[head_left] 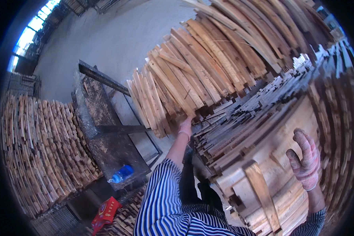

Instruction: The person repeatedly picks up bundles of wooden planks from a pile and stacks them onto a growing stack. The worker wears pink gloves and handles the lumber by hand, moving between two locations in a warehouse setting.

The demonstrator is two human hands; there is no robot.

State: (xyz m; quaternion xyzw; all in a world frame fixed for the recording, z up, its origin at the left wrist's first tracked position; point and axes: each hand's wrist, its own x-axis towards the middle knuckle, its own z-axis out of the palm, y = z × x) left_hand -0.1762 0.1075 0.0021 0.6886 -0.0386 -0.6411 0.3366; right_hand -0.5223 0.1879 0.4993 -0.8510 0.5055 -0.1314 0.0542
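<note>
My left hand [185, 128], in a pale pinkish work glove, reaches forward to the near end of a long wooden plank [171, 86] on top of a pile. Its fingers close round that end, though they are partly hidden. My right hand [306, 163], in a grimy white and pink glove, is raised at the right with fingers apart and nothing in it. Below and beside it lies a stack of sawn boards [281, 145], with a short loose board [262, 194] on it.
A dark metal-framed stand [118, 153] at the left carries a blue bottle [123, 173]. Near it lies a red packet [106, 212]. Stacked wood strips [47, 149] rise at far left; more long planks [240, 35] are piled at the back right.
</note>
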